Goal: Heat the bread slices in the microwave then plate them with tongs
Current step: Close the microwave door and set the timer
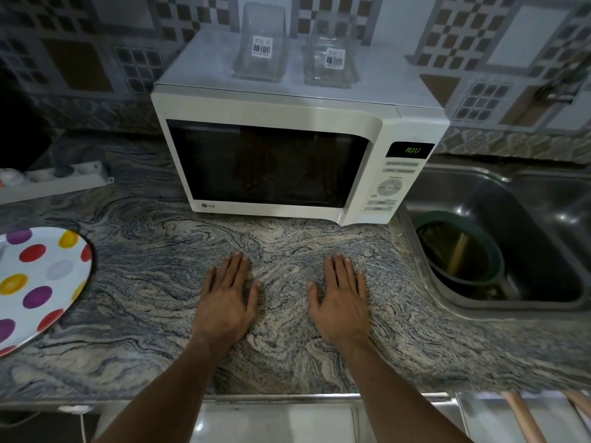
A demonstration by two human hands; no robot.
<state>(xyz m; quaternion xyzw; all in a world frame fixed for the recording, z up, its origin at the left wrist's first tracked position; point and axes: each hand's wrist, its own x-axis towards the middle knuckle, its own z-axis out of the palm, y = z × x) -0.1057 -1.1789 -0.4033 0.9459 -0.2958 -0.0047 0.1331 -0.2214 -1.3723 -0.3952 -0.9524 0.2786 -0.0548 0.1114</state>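
Hands lie palm-down on the tabletop [287, 238], left hand [225, 298] beside right hand [340, 298], fingers straight, grasping nothing. One shut microwave [287, 155] stands beyond, two glass containers [260, 43] atop; one dotted plate [38, 282] lies left.

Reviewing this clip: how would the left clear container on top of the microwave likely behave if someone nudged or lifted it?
The left clear container looks rigid, glass or hard plastic, so probably stiff and possibly breakable. It appears empty, so it is likely light enough to slide on the smooth microwave top. It seems taller than it is wide, so a push near the rim might tip it.
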